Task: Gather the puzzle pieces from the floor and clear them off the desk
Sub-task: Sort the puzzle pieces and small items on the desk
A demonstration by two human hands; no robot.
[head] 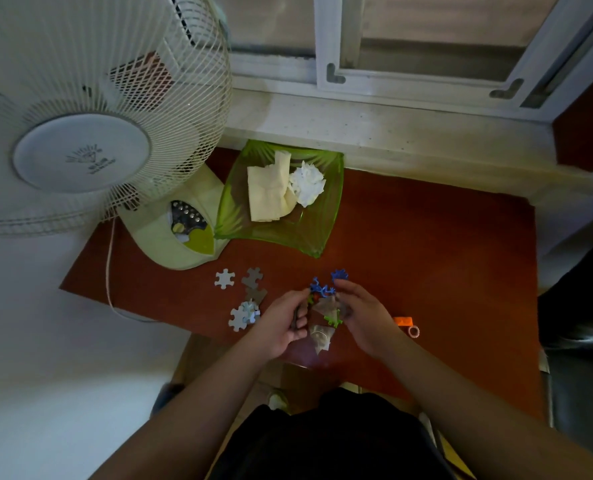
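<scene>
Near the desk's [426, 237] front edge, the left hand [281, 327] curls closed around dark puzzle pieces, and the right hand [364, 317] pinches blue and green puzzle pieces [323, 292]. Loose grey pieces [250, 292] lie just left, before the fan base [170, 237].

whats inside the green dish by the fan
The green dish holds a folded cream cloth or paper and a crumpled white tissue. Anything beneath them is covered; no puzzle pieces show in it.

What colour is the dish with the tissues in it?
The dish is see-through green, best seen in the head view, beside the fan's base.
</scene>
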